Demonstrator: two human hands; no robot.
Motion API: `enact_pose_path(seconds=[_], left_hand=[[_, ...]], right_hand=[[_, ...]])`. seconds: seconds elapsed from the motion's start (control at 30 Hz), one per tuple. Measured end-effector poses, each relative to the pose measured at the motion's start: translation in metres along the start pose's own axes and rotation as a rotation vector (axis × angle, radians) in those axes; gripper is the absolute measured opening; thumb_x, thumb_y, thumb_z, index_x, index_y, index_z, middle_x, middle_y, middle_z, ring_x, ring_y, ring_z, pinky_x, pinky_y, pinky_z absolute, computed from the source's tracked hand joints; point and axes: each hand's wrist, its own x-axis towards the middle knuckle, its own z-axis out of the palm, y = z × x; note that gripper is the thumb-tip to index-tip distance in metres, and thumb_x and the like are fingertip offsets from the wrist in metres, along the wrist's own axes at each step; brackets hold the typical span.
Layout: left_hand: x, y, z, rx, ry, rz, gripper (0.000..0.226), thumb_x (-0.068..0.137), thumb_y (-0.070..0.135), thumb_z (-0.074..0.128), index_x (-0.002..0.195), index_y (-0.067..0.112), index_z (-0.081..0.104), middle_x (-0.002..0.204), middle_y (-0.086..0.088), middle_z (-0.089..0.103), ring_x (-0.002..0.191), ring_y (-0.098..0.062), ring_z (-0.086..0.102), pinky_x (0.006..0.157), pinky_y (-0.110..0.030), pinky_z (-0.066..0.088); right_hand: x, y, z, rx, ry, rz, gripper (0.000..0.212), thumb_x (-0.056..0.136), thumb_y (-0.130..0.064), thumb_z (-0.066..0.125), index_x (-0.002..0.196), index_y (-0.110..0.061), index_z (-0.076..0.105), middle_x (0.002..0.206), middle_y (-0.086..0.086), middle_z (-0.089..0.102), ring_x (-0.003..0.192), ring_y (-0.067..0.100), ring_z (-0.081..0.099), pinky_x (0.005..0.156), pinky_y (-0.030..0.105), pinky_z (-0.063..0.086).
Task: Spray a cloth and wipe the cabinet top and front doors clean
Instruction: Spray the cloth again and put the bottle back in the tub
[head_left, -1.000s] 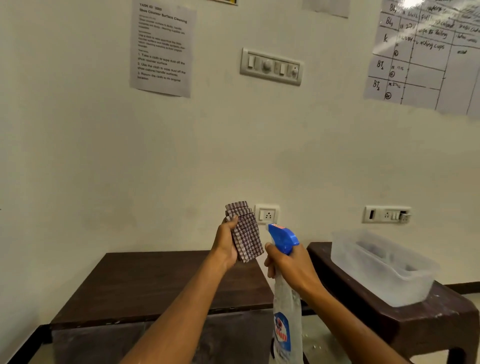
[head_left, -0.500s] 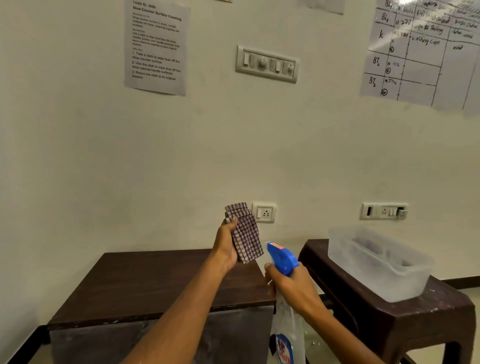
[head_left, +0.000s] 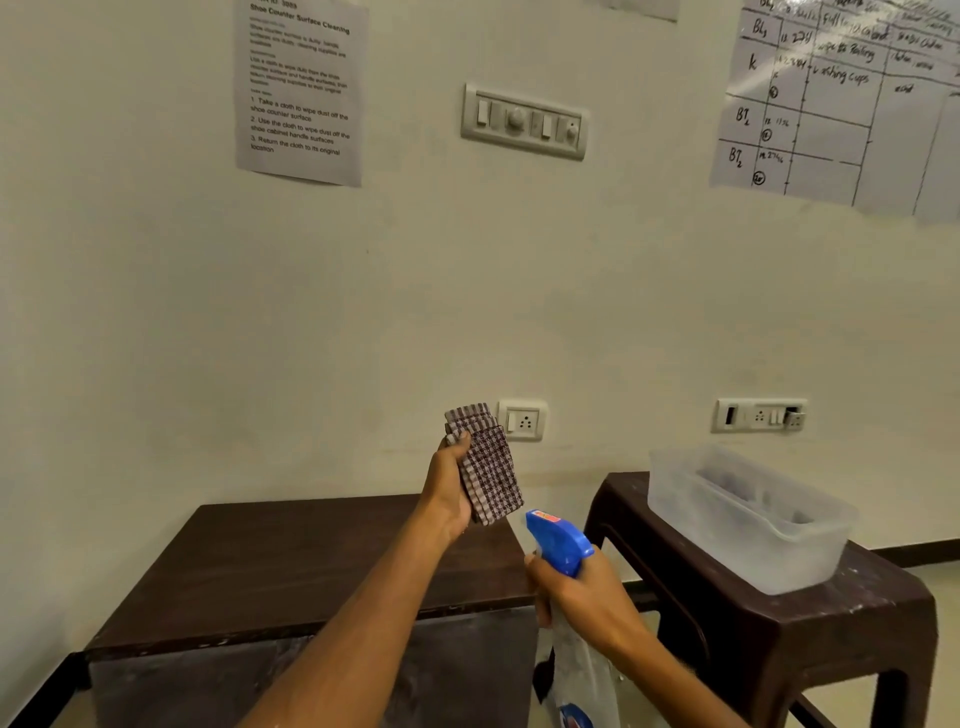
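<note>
The checked cloth (head_left: 485, 465), folded into a thick pad, is held upright above the back right corner of the dark brown cabinet top (head_left: 291, 561), in front of a white wall socket (head_left: 522, 420). The left hand (head_left: 451, 488) grips it, thumb lying across the near face and the other fingers wrapped behind, out of sight. The right hand (head_left: 582, 597) is curled round the neck of a clear spray bottle (head_left: 574, 623) with a blue trigger head, whose nozzle points up and left towards the cloth; bottle and cloth are apart. The cabinet stands against a cream wall. Just to its right is a dark plastic stool (head_left: 810, 613) bearing a translucent plastic tub (head_left: 748, 519). On the wall hang a printed instruction sheet (head_left: 301, 88), a switch panel (head_left: 524, 122), a handwritten chart (head_left: 852, 98) and a second socket plate (head_left: 759, 415).
</note>
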Motion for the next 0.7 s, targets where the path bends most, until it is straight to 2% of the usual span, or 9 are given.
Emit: enact_pose_path(seconds=[0.1, 0.23, 0.37, 0.47, 0.6, 0.7], left_hand=[[-0.001, 0.0, 0.001, 0.01, 0.005, -0.001, 0.031, 0.098, 0.024, 0.042, 0.122, 0.008, 0.053, 0.106, -0.014, 0.065, 0.095, -0.029, 0.061, 0.073, -0.041, 0.049], [-0.002, -0.005, 0.002, 0.014, -0.004, -0.013, 0.029, 0.098, 0.024, 0.041, 0.119, 0.009, 0.055, 0.107, -0.015, 0.064, 0.096, -0.03, 0.061, 0.075, -0.042, 0.049], [0.0, -0.012, 0.005, 0.017, -0.009, -0.02, 0.026, 0.099, 0.024, 0.041, 0.113, 0.009, 0.057, 0.103, -0.015, 0.065, 0.092, -0.03, 0.063, 0.071, -0.042, 0.05], [0.003, -0.014, 0.012, 0.019, -0.028, -0.018, 0.025, 0.099, 0.023, 0.041, 0.112, 0.009, 0.057, 0.102, -0.015, 0.066, 0.092, -0.03, 0.063, 0.07, -0.042, 0.05], [0.008, -0.017, 0.027, 0.029, -0.057, -0.001, 0.032, 0.1, 0.024, 0.041, 0.124, 0.008, 0.053, 0.11, -0.016, 0.064, 0.097, -0.03, 0.062, 0.073, -0.043, 0.051], [0.013, -0.019, 0.044, 0.048, -0.081, 0.009, 0.035, 0.1, 0.025, 0.039, 0.129, 0.008, 0.051, 0.116, -0.018, 0.063, 0.099, -0.031, 0.062, 0.076, -0.044, 0.052]], right_hand=[[-0.004, 0.0, 0.002, -0.019, -0.017, 0.017, 0.018, 0.093, -0.028, 0.061, 0.09, -0.011, 0.058, 0.064, 0.003, 0.058, 0.053, 0.006, 0.057, 0.059, 0.017, 0.053], [0.002, -0.007, -0.002, -0.005, 0.042, -0.016, 0.018, 0.092, -0.027, 0.062, 0.086, -0.011, 0.058, 0.064, 0.006, 0.058, 0.052, 0.005, 0.056, 0.055, 0.014, 0.05], [0.013, -0.015, -0.009, 0.007, 0.061, -0.069, 0.021, 0.091, -0.027, 0.063, 0.089, -0.007, 0.063, 0.077, 0.022, 0.066, 0.059, 0.016, 0.06, 0.063, 0.028, 0.055], [0.017, -0.017, -0.014, -0.047, 0.067, -0.068, 0.024, 0.09, -0.029, 0.063, 0.088, -0.005, 0.063, 0.08, 0.023, 0.067, 0.061, 0.015, 0.06, 0.063, 0.025, 0.054], [0.024, -0.022, -0.03, -0.009, 0.093, -0.071, 0.02, 0.09, -0.027, 0.063, 0.093, -0.007, 0.062, 0.081, 0.02, 0.068, 0.057, 0.017, 0.062, 0.063, 0.031, 0.057], [0.03, -0.033, -0.052, 0.042, 0.116, -0.103, 0.018, 0.092, -0.027, 0.062, 0.097, -0.01, 0.061, 0.081, 0.012, 0.071, 0.055, 0.014, 0.065, 0.059, 0.024, 0.056]])
